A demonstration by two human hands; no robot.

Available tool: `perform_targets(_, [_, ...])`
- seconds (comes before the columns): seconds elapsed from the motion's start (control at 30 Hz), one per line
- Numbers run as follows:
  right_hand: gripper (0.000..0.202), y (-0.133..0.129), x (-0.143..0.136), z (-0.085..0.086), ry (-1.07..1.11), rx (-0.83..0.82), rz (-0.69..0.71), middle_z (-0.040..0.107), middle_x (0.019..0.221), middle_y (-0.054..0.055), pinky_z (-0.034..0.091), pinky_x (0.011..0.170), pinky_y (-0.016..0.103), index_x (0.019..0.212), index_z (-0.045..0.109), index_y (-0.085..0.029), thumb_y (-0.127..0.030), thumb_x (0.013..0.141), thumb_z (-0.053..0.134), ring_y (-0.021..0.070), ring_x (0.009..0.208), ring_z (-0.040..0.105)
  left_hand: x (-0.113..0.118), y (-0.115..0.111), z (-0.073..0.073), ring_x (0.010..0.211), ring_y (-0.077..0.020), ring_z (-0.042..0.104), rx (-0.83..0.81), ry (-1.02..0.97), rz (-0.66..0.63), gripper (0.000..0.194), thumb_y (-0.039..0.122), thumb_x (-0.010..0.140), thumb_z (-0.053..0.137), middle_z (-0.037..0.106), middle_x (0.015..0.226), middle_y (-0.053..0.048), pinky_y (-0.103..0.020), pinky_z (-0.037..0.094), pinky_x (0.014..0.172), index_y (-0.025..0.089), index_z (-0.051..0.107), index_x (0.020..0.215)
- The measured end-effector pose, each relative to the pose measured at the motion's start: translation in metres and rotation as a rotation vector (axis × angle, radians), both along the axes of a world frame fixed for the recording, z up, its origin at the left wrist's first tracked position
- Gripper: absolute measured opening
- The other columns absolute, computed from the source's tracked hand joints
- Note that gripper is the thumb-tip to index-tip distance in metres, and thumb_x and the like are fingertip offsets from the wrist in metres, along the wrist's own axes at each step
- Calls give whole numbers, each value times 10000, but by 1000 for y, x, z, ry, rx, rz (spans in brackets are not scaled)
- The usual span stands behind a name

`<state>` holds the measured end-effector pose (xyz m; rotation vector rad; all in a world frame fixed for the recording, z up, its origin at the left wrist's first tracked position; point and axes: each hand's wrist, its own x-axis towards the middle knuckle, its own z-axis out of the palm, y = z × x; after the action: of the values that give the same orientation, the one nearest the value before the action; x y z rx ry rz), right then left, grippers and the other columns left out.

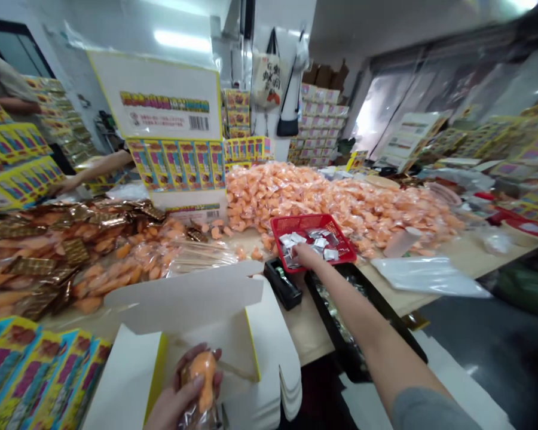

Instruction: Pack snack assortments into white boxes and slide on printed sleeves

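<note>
My left hand is closed around an orange, rounded piece in clear wrapping, low over an opened white carton. Something brown and shiny shows beneath the piece; I cannot make out what it is. My right hand reaches into a red plastic basket of small silver-white sachets. Its fingers point down and look drawn together among the sachets, and whatever lies between them is hidden. Under my right forearm lies a black tray of small wrapped items. A small black box stands left of it.
A large heap of wrapped orange pieces covers the table's back. Gold-brown packets lie at left, near a tall display box. Colourful boxes fill the lower left; plastic bags lie at right. Another person's arm reaches in behind.
</note>
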<state>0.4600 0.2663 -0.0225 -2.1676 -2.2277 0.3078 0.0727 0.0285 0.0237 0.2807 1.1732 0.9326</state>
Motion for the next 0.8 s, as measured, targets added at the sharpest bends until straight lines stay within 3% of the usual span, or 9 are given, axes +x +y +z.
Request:
perform_targets(0.2, [318,-1,36,5,51,34,-110,612,1171,89,518,883,404,1226,553,-152,-323,960,526,196,1020,614,4,4,3,880,-277,712,-38,31,1,807,250,533,899,656,1252,-118,-294,596,672,244,538,1254])
perform_targets(0.3, [329,3,35,2,71,-13,-78,611,1184,84,530,868,400,1237,553,-163,-322,950,548,194,1008,620,4,5,1,919,-284,707,-39,23,9,786,251,535,900,656,1253,-113,-299,599,719,239,547,1237])
perform_targets(0.5, [305,20,17,-7,60,-115,-53,610,1185,89,529,875,411,1160,600,-159,-348,922,592,203,1020,615,7,3,1,852,-247,715,-21,36,23,783,223,563,882,645,1265,-122,-291,597,669,233,520,1257])
perform_targets(0.67, [271,18,26,5,166,-6,-100,646,1122,73,521,871,399,1093,627,-153,-359,921,590,188,980,629,6,0,1,865,-254,718,-26,39,17,787,239,568,883,657,1243,-131,-281,597,676,228,526,1269])
perform_targets(0.8, [330,6,55,20,269,154,-235,680,1099,84,511,760,279,1173,587,-122,-293,1001,362,162,909,642,7,-2,0,868,-276,719,-23,36,16,822,220,537,896,662,1234,-139,-300,602,697,217,523,1269])
